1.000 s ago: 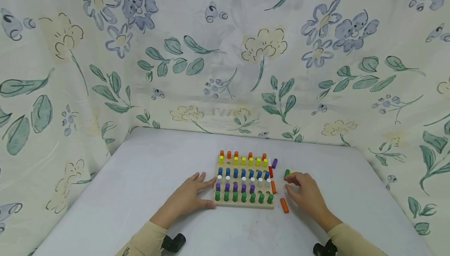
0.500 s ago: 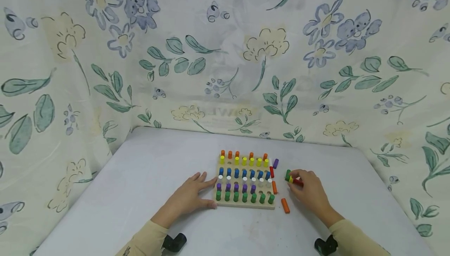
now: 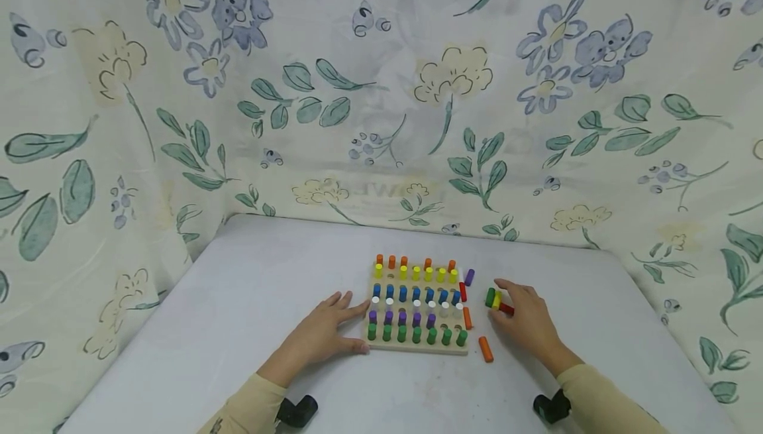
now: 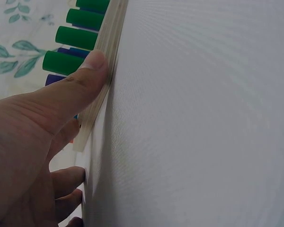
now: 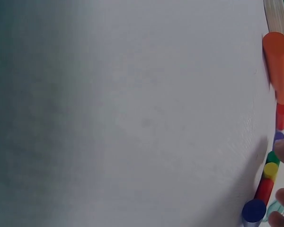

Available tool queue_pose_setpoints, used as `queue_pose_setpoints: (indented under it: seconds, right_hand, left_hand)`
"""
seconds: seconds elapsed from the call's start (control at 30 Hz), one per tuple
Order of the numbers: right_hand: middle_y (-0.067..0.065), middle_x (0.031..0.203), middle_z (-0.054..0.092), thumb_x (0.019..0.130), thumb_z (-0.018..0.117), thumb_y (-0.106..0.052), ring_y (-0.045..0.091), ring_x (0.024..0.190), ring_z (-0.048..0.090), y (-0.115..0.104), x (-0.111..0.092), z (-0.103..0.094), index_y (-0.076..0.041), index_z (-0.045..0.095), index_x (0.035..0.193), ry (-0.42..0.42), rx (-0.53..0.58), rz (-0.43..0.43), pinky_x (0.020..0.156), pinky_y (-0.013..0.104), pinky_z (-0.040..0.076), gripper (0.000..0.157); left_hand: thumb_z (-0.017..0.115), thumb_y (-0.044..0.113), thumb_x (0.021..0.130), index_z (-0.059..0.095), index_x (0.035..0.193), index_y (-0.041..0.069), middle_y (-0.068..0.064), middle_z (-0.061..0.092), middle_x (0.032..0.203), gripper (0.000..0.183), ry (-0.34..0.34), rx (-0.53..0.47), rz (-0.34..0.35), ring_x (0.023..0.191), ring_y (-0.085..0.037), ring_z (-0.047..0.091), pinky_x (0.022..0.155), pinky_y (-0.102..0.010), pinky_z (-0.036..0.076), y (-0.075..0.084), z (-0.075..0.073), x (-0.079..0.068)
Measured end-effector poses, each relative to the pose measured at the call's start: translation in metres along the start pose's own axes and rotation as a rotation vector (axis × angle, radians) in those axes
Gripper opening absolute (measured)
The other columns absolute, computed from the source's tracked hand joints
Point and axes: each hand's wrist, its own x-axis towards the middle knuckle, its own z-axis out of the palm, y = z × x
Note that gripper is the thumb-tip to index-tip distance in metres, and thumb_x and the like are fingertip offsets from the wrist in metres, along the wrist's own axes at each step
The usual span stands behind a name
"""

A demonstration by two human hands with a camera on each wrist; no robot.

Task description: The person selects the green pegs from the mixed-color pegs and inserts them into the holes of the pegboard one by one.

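A wooden pegboard (image 3: 417, 350) bears rows of orange, yellow, blue, white, purple and green pegs. My left hand (image 3: 318, 333) lies at its left side with fingers spread. The thumb rests on the board's edge near a green peg (image 4: 64, 62) in the left wrist view. To the right of the board, my right hand (image 3: 527, 321) hovers with thumb and index finger apart, around a green peg (image 3: 490, 297), a yellow peg (image 3: 497, 299) and a red peg (image 3: 507, 309) lying close together. A blue peg (image 5: 254, 210) shows beside the red one in the right wrist view.
An orange peg (image 3: 485, 349) lies loose right of the board's front corner. Along the right edge lie another orange peg (image 3: 467, 319), a red peg (image 3: 463, 291) and a purple peg (image 3: 469, 277). A floral curtain (image 3: 381, 122) stands behind the white table (image 3: 286, 255).
My right hand's index finger has lifted away from the loose pegs, so the yellow and green ones show more fully. The red peg has come into view. My left hand stays put.
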Motion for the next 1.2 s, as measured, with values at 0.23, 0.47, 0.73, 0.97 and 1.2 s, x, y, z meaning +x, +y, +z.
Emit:
queue_pose_setpoints:
  seconds: [0.23, 0.47, 0.73, 0.97, 1.2]
  right_hand:
    - [0.024, 0.146, 0.051, 0.089, 0.079, -0.023, 0.047, 0.138, 0.041, -0.001, 0.0037, 0.0005, -0.008, 0.049, 0.149, -0.038, -0.017, -0.005, 0.108, 0.068, 0.038, 0.068]
    - [0.021, 0.145, 0.053, 0.089, 0.08, -0.022, 0.045, 0.137, 0.042, -0.0013, 0.0047, 0.0018, -0.009, 0.053, 0.146, -0.041, -0.017, -0.03, 0.109, 0.068, 0.038, 0.064]
    - [0.014, 0.13, 0.064, 0.089, 0.08, -0.017, 0.04, 0.13, 0.048, -0.0006, 0.0036, 0.0035, -0.01, 0.057, 0.143, -0.014, -0.024, -0.056, 0.107, 0.065, 0.042, 0.06]
    - [0.008, 0.117, 0.067, 0.088, 0.08, -0.021, 0.031, 0.111, 0.053, -0.0024, 0.0032, 0.0026, -0.014, 0.061, 0.14, -0.009, -0.03, -0.034, 0.093, 0.054, 0.053, 0.056]
    - [0.002, 0.11, 0.069, 0.09, 0.077, -0.022, 0.023, 0.099, 0.052, -0.003, -0.0015, 0.002, -0.014, 0.06, 0.141, -0.02, 0.024, -0.03, 0.084, 0.043, 0.055, 0.055]
  left_hand:
    - [0.085, 0.057, 0.073, 0.057, 0.147, 0.027, -0.016, 0.039, 0.16, 0.085, 0.003, 0.001, -0.003, 0.151, -0.042, 0.025, 0.115, -0.068, 0.028, 0.0004, 0.0009, 0.0002]
    - [0.084, 0.058, 0.073, 0.056, 0.147, 0.028, -0.016, 0.039, 0.16, 0.085, 0.004, 0.009, 0.0, 0.151, -0.042, 0.025, 0.114, -0.068, 0.029, -0.0009, 0.0023, 0.0012]
    - [0.084, 0.059, 0.073, 0.056, 0.148, 0.028, -0.016, 0.039, 0.16, 0.086, 0.005, 0.018, 0.004, 0.151, -0.042, 0.025, 0.114, -0.068, 0.029, -0.0013, 0.0022, 0.0017]
    - [0.084, 0.059, 0.073, 0.056, 0.147, 0.027, -0.017, 0.039, 0.16, 0.085, 0.004, 0.02, 0.006, 0.15, -0.043, 0.026, 0.114, -0.068, 0.03, -0.0001, 0.0013, 0.0009]
    - [0.084, 0.058, 0.073, 0.056, 0.147, 0.027, -0.017, 0.039, 0.159, 0.085, 0.006, 0.017, 0.011, 0.151, -0.043, 0.026, 0.114, -0.068, 0.03, -0.0014, 0.0017, 0.0015]
